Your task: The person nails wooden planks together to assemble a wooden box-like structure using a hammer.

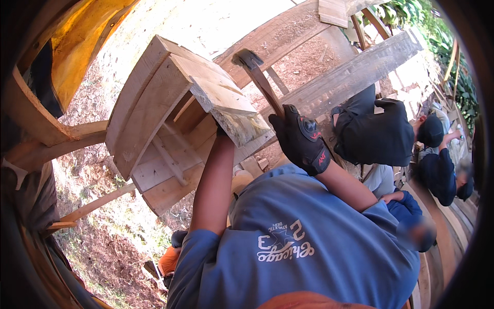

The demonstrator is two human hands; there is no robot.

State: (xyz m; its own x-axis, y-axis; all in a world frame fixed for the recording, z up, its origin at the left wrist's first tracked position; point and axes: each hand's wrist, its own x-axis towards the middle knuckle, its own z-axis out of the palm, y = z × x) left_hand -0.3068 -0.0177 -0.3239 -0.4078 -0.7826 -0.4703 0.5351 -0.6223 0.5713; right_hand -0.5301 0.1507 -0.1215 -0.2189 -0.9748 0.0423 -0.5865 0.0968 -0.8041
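Note:
My right hand (303, 140), in a black glove, is closed round the wooden handle of a hammer (266, 88). The hammer is raised, its dark metal head up at the far left end of the handle, above the planks and touching nothing I can make out. To its left stands a tilted box of pale wooden boards (149, 100), open on the side toward me. My left forearm reaches up into this box, and only a dark bit of my gloved left hand (221, 130) shows beneath the rough-edged top board. Its fingers are hidden behind that board.
Long planks (355, 67) run behind the hammer toward the upper right. A yellow-orange sheet (85, 41) hangs at the upper left above a wooden frame (36, 110). Several people are at the right, the nearest a person in dark clothing (378, 129).

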